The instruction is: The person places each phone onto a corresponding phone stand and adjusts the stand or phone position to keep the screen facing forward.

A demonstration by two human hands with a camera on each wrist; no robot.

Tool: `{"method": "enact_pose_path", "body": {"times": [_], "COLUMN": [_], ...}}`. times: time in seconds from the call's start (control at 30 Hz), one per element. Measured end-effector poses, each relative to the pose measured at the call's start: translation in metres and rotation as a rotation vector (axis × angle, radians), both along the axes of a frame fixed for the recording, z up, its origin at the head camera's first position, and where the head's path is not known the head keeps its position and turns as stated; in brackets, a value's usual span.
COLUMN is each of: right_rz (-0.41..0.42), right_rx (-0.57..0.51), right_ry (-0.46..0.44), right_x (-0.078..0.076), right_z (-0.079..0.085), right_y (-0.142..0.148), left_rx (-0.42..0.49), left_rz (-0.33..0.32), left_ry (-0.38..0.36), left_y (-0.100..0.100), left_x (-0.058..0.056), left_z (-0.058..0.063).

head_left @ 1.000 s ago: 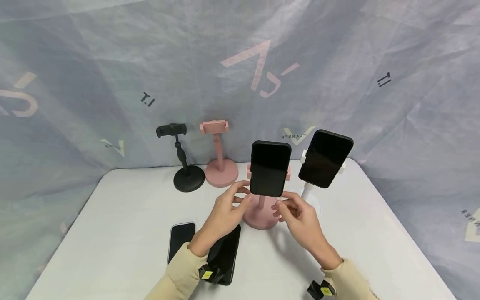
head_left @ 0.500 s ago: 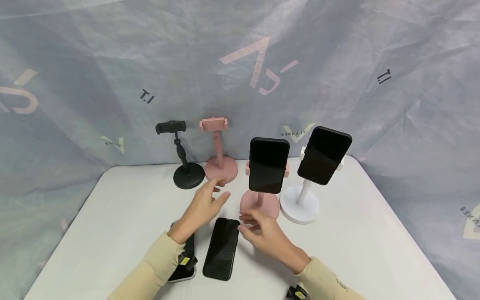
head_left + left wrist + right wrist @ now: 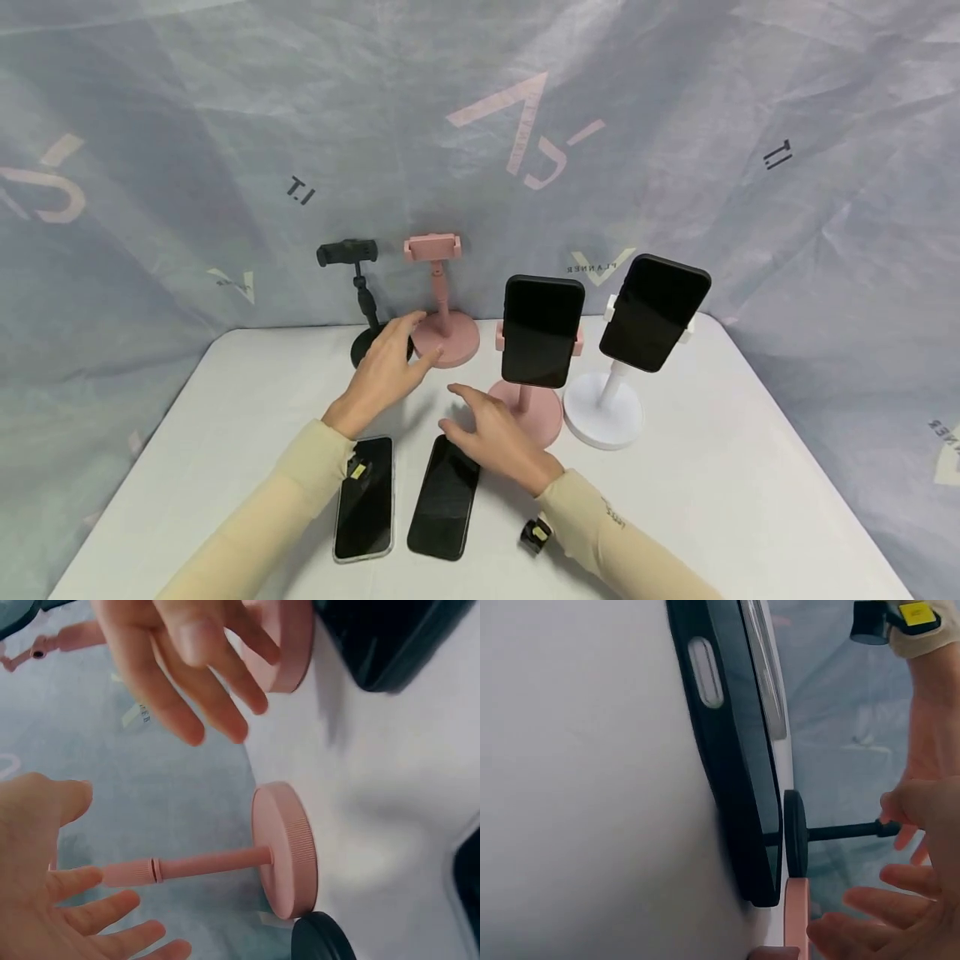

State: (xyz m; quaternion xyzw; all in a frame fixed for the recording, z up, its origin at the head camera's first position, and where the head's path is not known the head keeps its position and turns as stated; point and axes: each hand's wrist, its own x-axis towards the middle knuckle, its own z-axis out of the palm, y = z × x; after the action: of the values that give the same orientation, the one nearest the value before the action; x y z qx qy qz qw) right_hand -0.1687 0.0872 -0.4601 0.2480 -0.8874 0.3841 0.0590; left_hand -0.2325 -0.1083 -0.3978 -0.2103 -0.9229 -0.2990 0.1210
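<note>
My left hand (image 3: 382, 371) reaches over the table with fingers spread, in front of the black phone stand (image 3: 365, 300) and the pink stand (image 3: 441, 296) without a phone. The left wrist view shows that pink stand's round base (image 3: 285, 851) beyond the fingers. My right hand (image 3: 491, 433), fingers loosely extended, hovers over the top end of a black phone (image 3: 444, 500) lying flat. Neither hand holds anything. A second phone in a clear-edged case (image 3: 366, 504) lies below the left wrist. The left hand partly covers the black stand's base.
Right of centre, a pink stand (image 3: 525, 408) carries an upright black phone (image 3: 542, 332). Beside it a white stand (image 3: 603, 410) bears a tilted black phone (image 3: 655, 312). Printed grey cloth (image 3: 480, 167) hangs behind the white table (image 3: 712, 500).
Both hands have left the pink stand with the phone and moved left. The left hand is now near the rear stands, the right hand over the lying phone.
</note>
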Motion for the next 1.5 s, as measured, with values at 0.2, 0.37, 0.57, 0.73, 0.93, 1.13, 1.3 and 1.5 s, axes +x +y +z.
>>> {"method": "enact_pose_path", "body": {"times": [0.2, 0.37, 0.57, 0.73, 0.93, 1.13, 1.3, 1.5], "right_rz": [-0.057, -0.080, -0.151, -0.190, -0.242, -0.272, -0.238, -0.228], "right_rx": [0.014, 0.044, 0.134, 0.163, 0.124, 0.108, 0.194, 0.210], "right_ry": [-0.050, -0.062, -0.049, -0.045, -0.103, -0.182, -0.171, -0.121], "right_x": [-0.017, -0.034, -0.049, -0.060, -0.072, -0.079, -0.084, -0.089], "right_z": [0.000, 0.001, -0.002, -0.009, -0.016, -0.017, -0.018, -0.018], "right_y": [-0.007, -0.013, -0.024, -0.039, -0.044, -0.031, -0.036, -0.038], "left_rx": [0.090, 0.185, 0.209, 0.243, 0.302, 0.381, 0.464, 0.520], "left_rz": [0.023, 0.033, 0.052, 0.080, 0.089, 0.060, 0.089, 0.093], "left_ry": [-0.014, -0.019, -0.052, -0.054, -0.057, -0.096, -0.106, -0.120], "left_y": [0.005, 0.011, 0.020, 0.020, 0.024, 0.044, 0.042, 0.043], "left_x": [-0.014, -0.028, -0.043, -0.050, -0.062, -0.072, -0.078, -0.085], "left_z": [0.005, 0.010, 0.018, 0.024, 0.027, 0.017, 0.014, 0.012]}}
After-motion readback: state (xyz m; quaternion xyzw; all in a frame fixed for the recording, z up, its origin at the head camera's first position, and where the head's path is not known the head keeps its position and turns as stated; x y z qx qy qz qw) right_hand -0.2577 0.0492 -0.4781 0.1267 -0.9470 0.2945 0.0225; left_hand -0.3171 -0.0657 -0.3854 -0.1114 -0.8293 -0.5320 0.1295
